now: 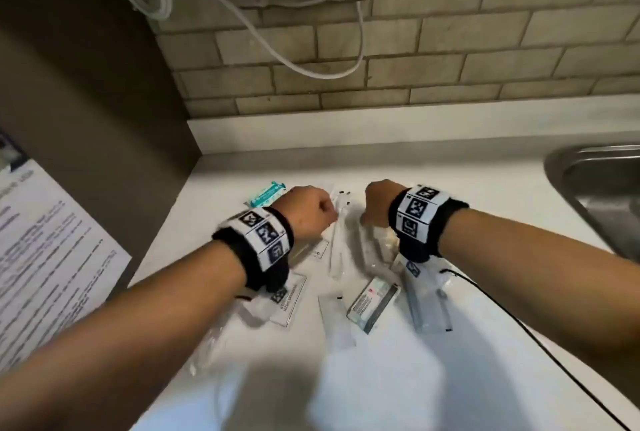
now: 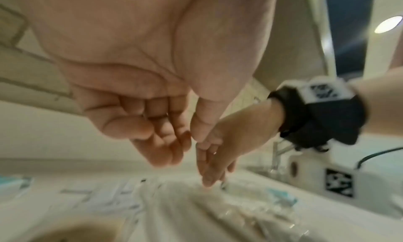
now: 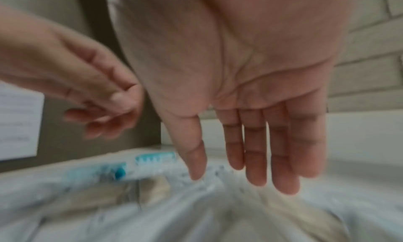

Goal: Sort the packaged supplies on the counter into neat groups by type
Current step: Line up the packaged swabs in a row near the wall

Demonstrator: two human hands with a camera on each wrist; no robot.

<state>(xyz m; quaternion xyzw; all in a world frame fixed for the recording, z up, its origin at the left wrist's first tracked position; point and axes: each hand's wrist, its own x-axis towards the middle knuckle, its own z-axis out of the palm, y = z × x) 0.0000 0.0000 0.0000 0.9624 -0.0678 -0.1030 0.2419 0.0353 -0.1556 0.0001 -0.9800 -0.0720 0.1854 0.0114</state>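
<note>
Head view shows the white worktop [image 1: 485, 344] as the widest thing, running from the steel sink [image 1: 595, 195] on one side to a dark cabinet wall with a printed sheet [image 1: 52, 257] on the other. Well away from the sink, toward that cabinet, the packaged supplies [image 1: 346, 274] lie loose and overlapping: clear pouches at odd angles, a labelled flat pack [image 1: 374, 302] nearest the sink side of the heap, a teal packet [image 1: 266, 193] at the far edge. Such a jumble suggests the sorting has barely begun; no type yet sits apart as a group.

Both hands hang over the far part of that heap, probably placed to pick through it from above. The right hand [image 3: 250, 99], nearer the sink, has its grip spread wide, fingers [image 3: 281, 151] straight and pointing down, holding nothing. The left hand [image 2: 141, 90], farther from the sink, has fingers loosely curled, its grip empty too; whether either fingertip touches a pouch I cannot tell through the blur.
</note>
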